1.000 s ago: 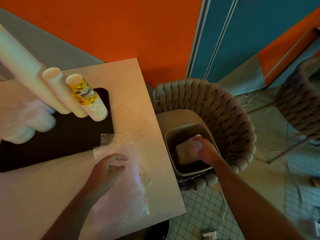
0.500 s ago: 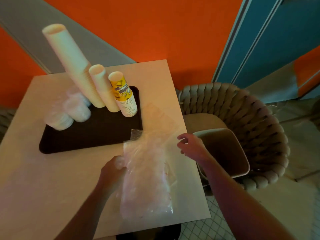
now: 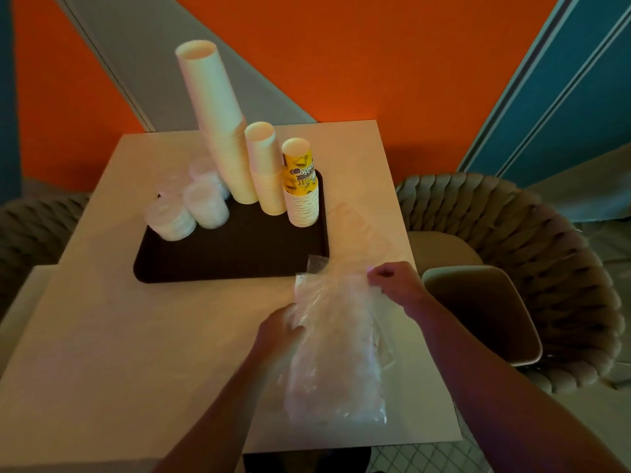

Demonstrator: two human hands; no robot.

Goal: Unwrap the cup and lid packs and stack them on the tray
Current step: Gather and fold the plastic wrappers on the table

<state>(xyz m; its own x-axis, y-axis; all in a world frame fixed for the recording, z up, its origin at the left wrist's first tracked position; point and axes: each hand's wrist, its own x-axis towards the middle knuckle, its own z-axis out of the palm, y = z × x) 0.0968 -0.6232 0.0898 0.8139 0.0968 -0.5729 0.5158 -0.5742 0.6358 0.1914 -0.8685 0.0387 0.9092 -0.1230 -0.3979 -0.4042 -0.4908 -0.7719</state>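
A dark tray (image 3: pixel 239 257) on the table carries three upside-down cup stacks: a tall cream one (image 3: pixel 218 121), a shorter cream one (image 3: pixel 266 169) and a yellow printed one (image 3: pixel 301 186). Clear lid stacks (image 3: pixel 186 209) stand on the tray's left part. In front of the tray lies an empty clear plastic wrapper (image 3: pixel 336 349). My left hand (image 3: pixel 278 332) grips its left edge. My right hand (image 3: pixel 392 281) pinches its upper right edge.
The pale table (image 3: pixel 119 336) ends close on the right. A beige bin (image 3: pixel 485 312) sits on a woven chair (image 3: pixel 553 268) just right of the table. Another clear wrapper (image 3: pixel 358 223) lies right of the tray. An orange wall stands behind.
My right hand left the bin on the chair, came over to the table and took the wrapper's right edge. My left hand closed on its left edge. The view swung left.
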